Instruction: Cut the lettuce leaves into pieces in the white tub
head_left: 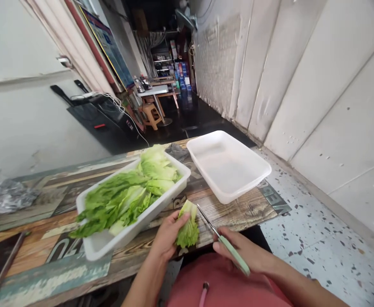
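My left hand (167, 234) is closed on a folded piece of green lettuce (188, 228) and holds it at the near edge of the wooden table (238, 209). My right hand (242, 251) grips a small knife with a pale green handle (234, 255); its thin blade (206, 219) points up and away, just right of the lettuce. A white tub (105, 243) heaped with lettuce leaves (126, 196) stands left of my hands. An empty white tub (228, 164) stands behind and to the right.
Crumpled clear plastic (6, 194) lies at the table's far left. A black appliance with a white cable (100, 117) stands behind the table. Speckled floor (321, 238) and a white wall are on the right. Stools and a small table (155, 100) sit down the dark corridor.
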Tool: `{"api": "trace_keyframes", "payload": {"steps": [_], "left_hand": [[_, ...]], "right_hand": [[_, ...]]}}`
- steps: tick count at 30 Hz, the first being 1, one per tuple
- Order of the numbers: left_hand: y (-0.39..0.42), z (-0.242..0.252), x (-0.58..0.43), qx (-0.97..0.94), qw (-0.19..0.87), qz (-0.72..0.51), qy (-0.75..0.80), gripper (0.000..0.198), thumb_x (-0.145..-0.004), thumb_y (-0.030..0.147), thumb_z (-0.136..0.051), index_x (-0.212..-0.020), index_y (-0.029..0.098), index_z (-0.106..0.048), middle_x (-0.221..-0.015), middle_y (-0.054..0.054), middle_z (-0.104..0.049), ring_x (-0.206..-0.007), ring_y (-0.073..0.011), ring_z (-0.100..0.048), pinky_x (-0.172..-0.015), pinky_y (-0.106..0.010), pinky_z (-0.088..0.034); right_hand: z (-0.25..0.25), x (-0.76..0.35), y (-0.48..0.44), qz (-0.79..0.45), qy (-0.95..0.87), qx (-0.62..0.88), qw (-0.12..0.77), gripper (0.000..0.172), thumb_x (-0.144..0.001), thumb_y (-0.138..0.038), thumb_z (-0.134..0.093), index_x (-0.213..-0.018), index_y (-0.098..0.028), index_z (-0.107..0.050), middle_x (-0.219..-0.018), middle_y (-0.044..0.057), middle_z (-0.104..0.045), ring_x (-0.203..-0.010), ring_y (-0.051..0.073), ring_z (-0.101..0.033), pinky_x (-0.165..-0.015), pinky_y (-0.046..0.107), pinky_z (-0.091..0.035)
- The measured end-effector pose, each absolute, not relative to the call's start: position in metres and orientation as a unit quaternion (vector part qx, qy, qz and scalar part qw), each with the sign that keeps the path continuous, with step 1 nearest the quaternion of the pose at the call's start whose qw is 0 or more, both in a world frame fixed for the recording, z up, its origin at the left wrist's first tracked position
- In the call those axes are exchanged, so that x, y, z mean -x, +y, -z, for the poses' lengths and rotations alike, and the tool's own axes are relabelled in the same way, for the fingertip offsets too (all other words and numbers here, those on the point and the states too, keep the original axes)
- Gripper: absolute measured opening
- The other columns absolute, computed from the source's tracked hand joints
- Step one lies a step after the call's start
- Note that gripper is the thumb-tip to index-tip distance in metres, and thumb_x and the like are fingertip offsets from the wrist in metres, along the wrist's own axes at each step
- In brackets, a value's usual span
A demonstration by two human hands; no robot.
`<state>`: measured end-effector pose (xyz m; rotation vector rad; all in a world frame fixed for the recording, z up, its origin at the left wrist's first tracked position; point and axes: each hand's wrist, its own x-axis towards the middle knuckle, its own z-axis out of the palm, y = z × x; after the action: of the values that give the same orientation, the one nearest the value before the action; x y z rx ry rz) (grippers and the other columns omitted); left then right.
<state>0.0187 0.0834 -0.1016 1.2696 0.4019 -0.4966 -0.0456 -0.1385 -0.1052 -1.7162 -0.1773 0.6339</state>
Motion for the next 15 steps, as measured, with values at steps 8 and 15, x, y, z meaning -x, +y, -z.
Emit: {"api": "trace_keyframes", "payload": {"steps": [8,15], "left_hand": [[0.074,0.087,-0.027,-0.603,0.737,0.268,0.149,0.078,-0.039,0.056,-0.101,-0.094,0.010,-0.070,-0.072,-0.006,-0.074,-0.058,-0.0147,-0.065,-0.059,-0.027,-0.054],[0.075,0.088,-0.033,-0.605,0.727,0.288,0.148,0.076,-0.039,0.056,-0.101,-0.091,0.009,-0.070,-0.073,-0.008,-0.075,-0.059,-0.0152,-0.066,-0.060,-0.027,-0.054]], "right_hand": [[0.093,0.035,-0.135,-0.266,-0.085,0.761,0.586,0.058,-0.085,-0.075,-0.060,-0.096,-0.018,-0.056,-0.080,0.000,-0.053,-0.076,0.015,-0.047,-0.071,0.029,-0.039],[0.090,0.031,-0.134,-0.240,-0.058,0.745,0.620,0.059,-0.079,-0.076,-0.067,-0.082,-0.018,-0.055,-0.067,-0.003,-0.049,-0.062,0.011,-0.043,-0.055,0.024,-0.035]]}}
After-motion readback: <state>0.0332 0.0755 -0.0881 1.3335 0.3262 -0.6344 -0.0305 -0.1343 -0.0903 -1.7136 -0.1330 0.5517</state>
